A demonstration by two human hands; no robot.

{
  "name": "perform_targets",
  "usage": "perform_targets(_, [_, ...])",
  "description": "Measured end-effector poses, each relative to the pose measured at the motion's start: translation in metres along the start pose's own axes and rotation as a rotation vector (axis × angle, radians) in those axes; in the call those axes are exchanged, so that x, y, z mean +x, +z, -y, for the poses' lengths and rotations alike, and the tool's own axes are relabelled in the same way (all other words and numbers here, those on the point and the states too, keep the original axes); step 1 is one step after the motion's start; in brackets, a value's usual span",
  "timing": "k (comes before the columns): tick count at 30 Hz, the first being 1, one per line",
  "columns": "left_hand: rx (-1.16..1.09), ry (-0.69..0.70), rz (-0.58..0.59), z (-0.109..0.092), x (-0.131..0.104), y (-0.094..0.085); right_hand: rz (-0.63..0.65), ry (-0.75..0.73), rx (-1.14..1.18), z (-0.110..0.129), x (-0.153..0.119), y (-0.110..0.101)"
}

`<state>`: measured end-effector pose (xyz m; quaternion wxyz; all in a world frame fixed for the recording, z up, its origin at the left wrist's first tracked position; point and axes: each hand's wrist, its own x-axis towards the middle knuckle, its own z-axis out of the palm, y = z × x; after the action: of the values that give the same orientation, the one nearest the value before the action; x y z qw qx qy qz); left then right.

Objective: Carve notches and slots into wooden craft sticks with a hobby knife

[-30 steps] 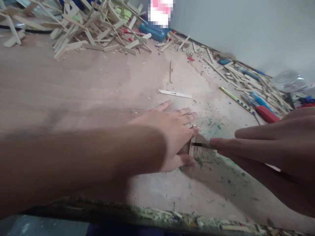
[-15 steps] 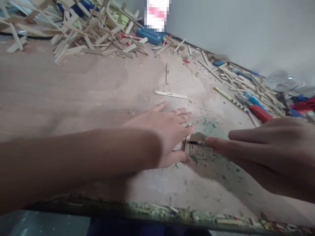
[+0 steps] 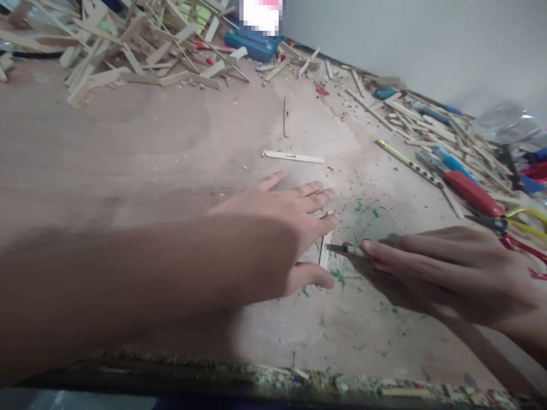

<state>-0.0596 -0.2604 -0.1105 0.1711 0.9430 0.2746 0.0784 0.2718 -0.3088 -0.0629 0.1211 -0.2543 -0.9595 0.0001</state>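
My left hand [image 3: 294, 228] lies on the table with fingers spread, its thumb and a finger pressing on a short wooden craft stick [image 3: 325, 254]. Only the middle of that stick shows; its far end is hidden under the fingers. Closed around a craft knife [image 3: 342, 249], my right hand [image 3: 453, 267] comes in from the right. The dark blade's tip meets the stick between my left thumb and finger, while the handle is mostly hidden. Beyond my left fingertips lies a slotted craft stick [image 3: 294, 156], with a thin stick [image 3: 285, 118] behind it.
Tangled craft sticks [image 3: 141, 45] are heaped at the back left near a blue box [image 3: 252, 44]. Along the right lie loose sticks [image 3: 440, 125], a patterned pencil [image 3: 410, 163], a red-handled tool [image 3: 472, 192] and scissors [image 3: 504, 224]. Shavings line the table's front edge [image 3: 333, 380].
My right hand sits lower and flatter, uncovering the scissors on the right. The blade still touches the stick, and my left hand stays pressed in place. The view has shifted slightly.
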Motion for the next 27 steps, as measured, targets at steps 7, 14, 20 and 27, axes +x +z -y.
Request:
perform_targets(7, [-0.013, 0.008, 0.022, 0.000, -0.003, -0.007, 0.135, 0.034, 0.100, 0.002, 0.017, -0.027])
perform_targets(14, [0.005, 0.007, 0.044, 0.002, 0.005, -0.003, 0.180, 0.094, 0.180, -0.002, 0.021, -0.039])
perform_targets(20, [0.012, -0.013, 0.078, 0.000, 0.011, -0.009, 0.156, 0.087, -0.020, -0.009, -0.043, -0.047])
perform_targets(27, [0.001, -0.013, 0.076, 0.000, 0.009, -0.009, 0.140, 0.100, -0.026, -0.002, -0.009, -0.043])
